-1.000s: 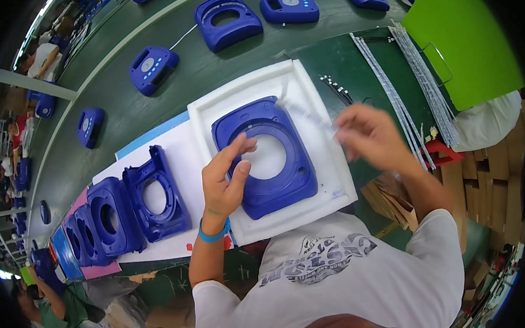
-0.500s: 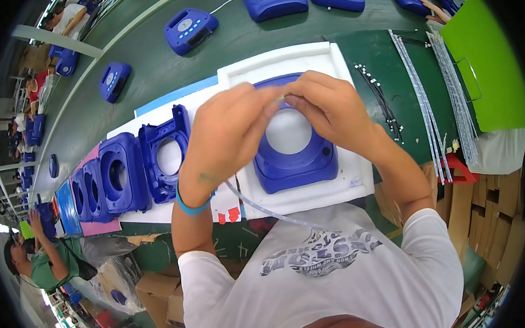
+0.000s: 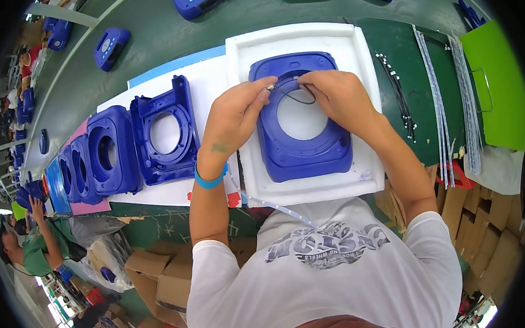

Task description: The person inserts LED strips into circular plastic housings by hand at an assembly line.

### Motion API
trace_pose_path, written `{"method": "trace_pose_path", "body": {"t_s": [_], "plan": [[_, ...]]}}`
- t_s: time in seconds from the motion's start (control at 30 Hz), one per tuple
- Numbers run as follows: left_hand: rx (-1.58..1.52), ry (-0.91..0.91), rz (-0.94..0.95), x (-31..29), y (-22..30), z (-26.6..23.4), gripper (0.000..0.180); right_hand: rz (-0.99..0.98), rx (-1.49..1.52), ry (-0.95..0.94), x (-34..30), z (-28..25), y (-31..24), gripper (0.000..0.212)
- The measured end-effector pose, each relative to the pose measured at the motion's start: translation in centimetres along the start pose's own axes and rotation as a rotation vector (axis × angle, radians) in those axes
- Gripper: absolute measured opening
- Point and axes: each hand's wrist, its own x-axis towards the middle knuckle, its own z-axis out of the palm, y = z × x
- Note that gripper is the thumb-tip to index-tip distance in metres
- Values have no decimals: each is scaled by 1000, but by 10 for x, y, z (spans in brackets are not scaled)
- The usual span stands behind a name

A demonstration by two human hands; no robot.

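A blue plastic housing [image 3: 307, 157] with a large round hole lies in a white foam tray [image 3: 252, 190]. Over its far part, my left hand [image 3: 234, 112] pinches the small pale connector end [image 3: 270, 87] of a thin dark cable. Facing it, my right hand [image 3: 343, 97] has its fingertips closed on the same cable [image 3: 307, 102], which loops between both hands above the hole. A pale LED strip [image 3: 281, 209] trails from under my left wrist, across the tray's near edge and onto my shirt; its upper end is hidden behind that hand.
More blue housings [image 3: 164, 132] stand to the left. Short black cables [image 3: 397, 91] and LED strips [image 3: 437, 108] lie right, near a green panel [image 3: 495, 87]. Blue units with buttons [image 3: 110, 49] sit on the far bench. Cardboard boxes [image 3: 156, 271] stand below. Another person [image 3: 47, 242] works at far left.
My hands, close together before, have moved apart, and the looped dark cable now shows between them. The view has shifted, so the far-bench units sit higher in the picture.
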Motion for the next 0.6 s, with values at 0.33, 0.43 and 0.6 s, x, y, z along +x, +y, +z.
{"method": "trace_pose_path", "body": {"t_s": [0.33,0.43,0.6], "plan": [[124,-30,48,-7,-7,1,28,-29,-10,114,12,7,9,17],[146,-30,82,-7,-9,1,28,-78,-43,153,12,12,15,19],[172,-18,125,-7,-8,2,27,-133,-105,155,12,9,11,21]]}}
